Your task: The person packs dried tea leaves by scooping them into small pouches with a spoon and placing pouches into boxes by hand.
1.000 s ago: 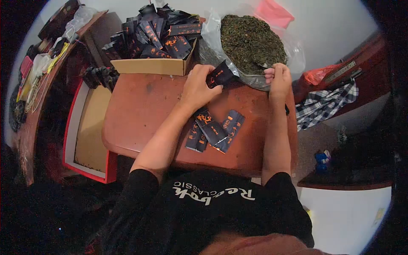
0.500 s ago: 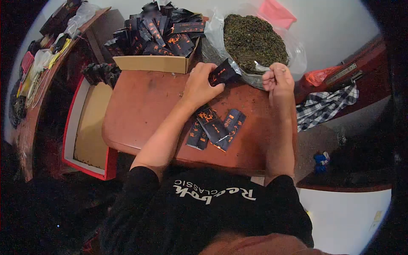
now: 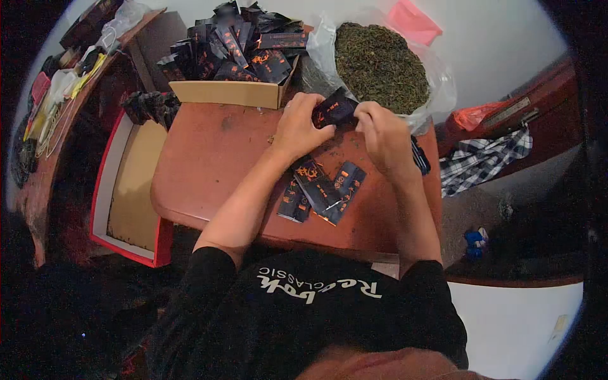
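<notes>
My left hand (image 3: 301,126) grips a black packet (image 3: 334,109) with orange print by its side. At the packet's right end, my right hand (image 3: 383,136) has its fingers pinched together; the spoon seen earlier is hidden by the fingers or the packet. Just behind my right hand is a clear plastic bag (image 3: 439,95) full of dark dried leaves (image 3: 380,66). Several flat black packets (image 3: 316,187) overlap on the brown table (image 3: 215,158), nearer my body than the held one.
An open cardboard box (image 3: 228,94) heaped with black packets stands at the back left. A red-rimmed tray (image 3: 161,244) lies left of the table. A dark object (image 3: 420,157) rests by the right edge. Checked cloth (image 3: 487,161) hangs at right.
My right hand has moved left from the leaf bag's edge to the mouth of the held packet. The metal spoon it held is no longer visible. My left hand stays around the packet.
</notes>
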A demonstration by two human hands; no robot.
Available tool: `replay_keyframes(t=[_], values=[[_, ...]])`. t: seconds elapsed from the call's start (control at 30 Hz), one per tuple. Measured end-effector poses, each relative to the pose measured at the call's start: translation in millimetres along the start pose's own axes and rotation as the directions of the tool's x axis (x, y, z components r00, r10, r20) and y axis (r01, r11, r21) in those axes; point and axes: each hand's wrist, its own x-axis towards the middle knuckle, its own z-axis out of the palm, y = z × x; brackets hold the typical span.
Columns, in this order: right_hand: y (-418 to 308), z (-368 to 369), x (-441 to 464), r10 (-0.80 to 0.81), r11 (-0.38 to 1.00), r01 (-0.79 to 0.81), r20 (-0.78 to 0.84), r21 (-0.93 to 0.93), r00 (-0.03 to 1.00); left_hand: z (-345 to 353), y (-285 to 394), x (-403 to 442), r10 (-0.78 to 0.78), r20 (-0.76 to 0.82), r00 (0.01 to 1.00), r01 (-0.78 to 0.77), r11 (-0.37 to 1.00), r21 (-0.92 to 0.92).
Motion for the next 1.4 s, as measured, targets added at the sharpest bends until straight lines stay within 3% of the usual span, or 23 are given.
replay_keyframes(t=[0.07,0.17,0.2,0.3,0.33,0.43,0.53,0.67,0.77,0.97,1.4], values=[[6,-5,-2,0.028,1.0,-0.028,-0.062,0.01,0.998,-1,0,0,-0.011,0.005,1.0,0.011,1.0,0.013],[5,-27,-1,0.356,0.899,-0.299,-0.135,0.321,0.925,0,0,0,-0.003,0.003,1.0,0.003,1.0,0.021],[15,-30,-1,0.35,0.896,-0.261,-0.207,0.36,0.913,0,-1,0,0.004,0.001,1.0,-0.004,1.0,0.022],[41,-44,-1,0.512,0.806,-0.417,-0.141,0.419,0.847,-4,5,-1,-0.037,0.052,0.998,0.034,0.998,0.061],[54,-42,0,0.485,0.832,-0.394,-0.168,0.39,0.858,-4,4,-1,-0.034,0.051,0.998,0.031,0.998,0.062],[75,-41,-1,0.591,0.77,-0.548,-0.039,0.326,0.806,-4,3,-1,-0.027,0.05,0.998,0.024,0.997,0.067],[99,-19,0,0.604,0.735,-0.568,0.024,0.371,0.797,-3,4,-1,-0.024,0.057,0.998,0.02,0.997,0.072],[97,16,8,0.633,0.721,-0.548,-0.082,0.424,0.77,0,1,-1,-0.024,0.051,0.998,0.022,0.998,0.052],[100,38,7,0.628,0.677,-0.445,-0.145,0.585,0.765,-3,3,0,-0.036,0.056,0.998,0.035,0.999,0.029],[108,44,4,0.706,0.482,-0.36,-0.111,0.798,0.699,-2,2,0,-0.041,0.05,0.998,0.04,0.999,0.012],[91,10,-5,0.694,0.338,-0.223,-0.082,0.914,0.716,-6,8,-1,-0.058,0.073,0.996,0.052,0.996,0.074]])
